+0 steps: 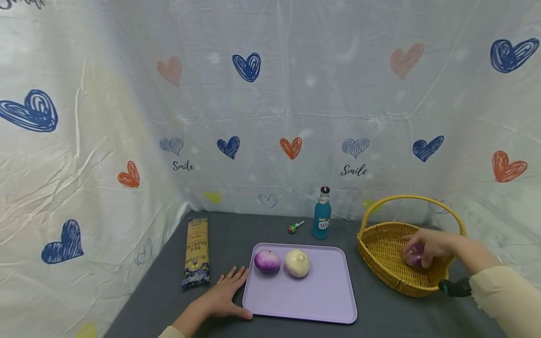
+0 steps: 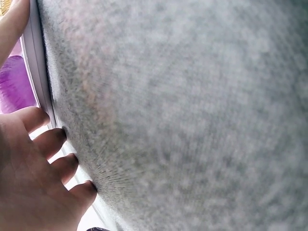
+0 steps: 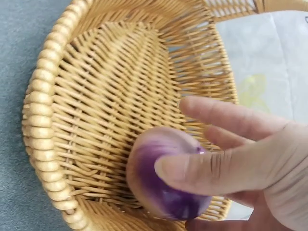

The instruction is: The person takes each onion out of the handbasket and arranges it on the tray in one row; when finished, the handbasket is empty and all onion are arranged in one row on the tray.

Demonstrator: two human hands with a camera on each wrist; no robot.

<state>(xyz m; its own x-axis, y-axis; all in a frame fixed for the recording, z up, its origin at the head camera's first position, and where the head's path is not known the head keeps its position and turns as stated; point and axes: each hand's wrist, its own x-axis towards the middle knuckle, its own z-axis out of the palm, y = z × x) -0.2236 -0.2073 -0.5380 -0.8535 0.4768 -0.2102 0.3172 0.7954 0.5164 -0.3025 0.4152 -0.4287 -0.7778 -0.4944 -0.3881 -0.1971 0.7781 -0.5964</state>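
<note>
My right hand (image 1: 430,245) reaches into the yellow wicker basket (image 1: 382,278) and holds a purple onion (image 3: 166,175) low over the woven bottom. The thumb (image 3: 180,168) lies across the onion, the index finger stretches out past it, and other fingers are partly hidden behind. At the left side of the lilac tray (image 1: 302,300), my left hand (image 1: 224,295) lies with fingers spread, its thumb and fingertips at the tray's edge. On the tray sit another purple onion (image 1: 267,261) and a white onion (image 1: 297,263), side by side.
A yellow packet (image 1: 197,253) lies at the left of the dark table (image 1: 156,295). Behind the tray are a lollipop (image 1: 294,227) and an upright blue bottle (image 1: 322,218). The basket's tall handle (image 1: 412,197) arches above it. A heart-printed sheet (image 1: 270,117) hangs behind the table.
</note>
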